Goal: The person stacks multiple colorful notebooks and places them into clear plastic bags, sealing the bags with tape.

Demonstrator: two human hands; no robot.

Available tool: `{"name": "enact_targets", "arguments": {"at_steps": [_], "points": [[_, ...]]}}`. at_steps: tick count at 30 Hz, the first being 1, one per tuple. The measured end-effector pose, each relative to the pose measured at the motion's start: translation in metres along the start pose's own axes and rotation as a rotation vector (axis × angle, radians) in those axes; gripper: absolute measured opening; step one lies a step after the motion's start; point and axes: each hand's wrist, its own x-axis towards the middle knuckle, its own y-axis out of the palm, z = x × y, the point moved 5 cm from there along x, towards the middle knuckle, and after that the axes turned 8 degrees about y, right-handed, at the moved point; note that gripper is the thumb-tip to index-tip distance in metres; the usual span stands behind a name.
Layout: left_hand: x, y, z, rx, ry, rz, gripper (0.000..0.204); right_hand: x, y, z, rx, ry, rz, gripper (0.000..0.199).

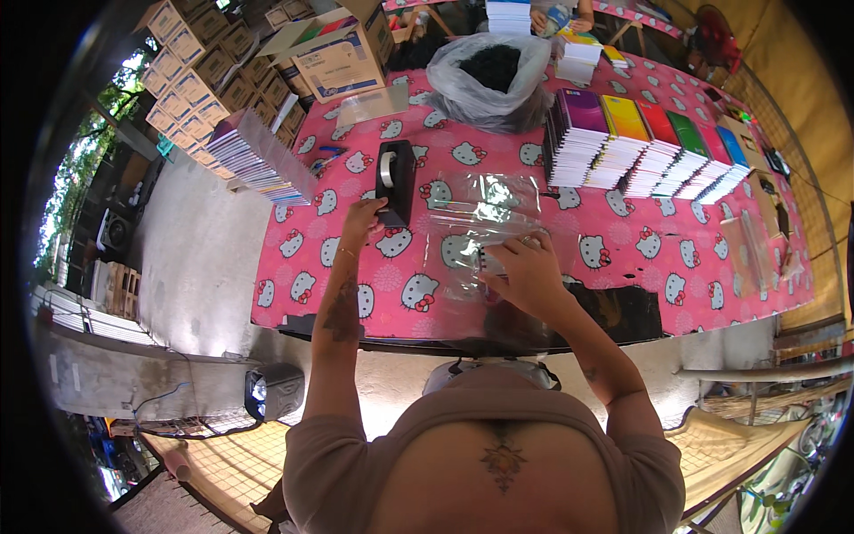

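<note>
A black desktop tape dispenser (402,198) with a pale roll of tape (386,169) stands on the table, left of centre. My left hand (363,219) is at its near end, fingertips closed together by the cutter; what they pinch is too small to make out. Right of the dispenser lies a clear, shiny plastic bag (489,191), flat on the tablecloth. My right hand (527,267) grips its near part, thumb and fingers bent over it. Beside those fingers shows a short row of black spiral binding (483,260), mostly hidden by the hand and glare.
Stacked spiral notebooks (623,142) with coloured covers stand at right. A plastic sack of black material (489,76) sits at the back. More notebooks (258,160) and an open carton (342,58) are at left, beside piled boxes (191,89). Another person's hands (560,22) show beyond.
</note>
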Motion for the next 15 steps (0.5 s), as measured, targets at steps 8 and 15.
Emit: {"name": "enact_targets", "arguments": {"at_steps": [8, 15], "points": [[-0.028, -0.013, 0.039, -0.01, 0.413, -0.215, 0.015, 0.005, 0.017, 0.014, -0.085, 0.106, 0.127, 0.027], [-0.089, 0.068, -0.057, 0.193, 0.809, 0.388, 0.015, 0.002, 0.017, 0.009, -0.132, 0.179, 0.091, 0.034]]}}
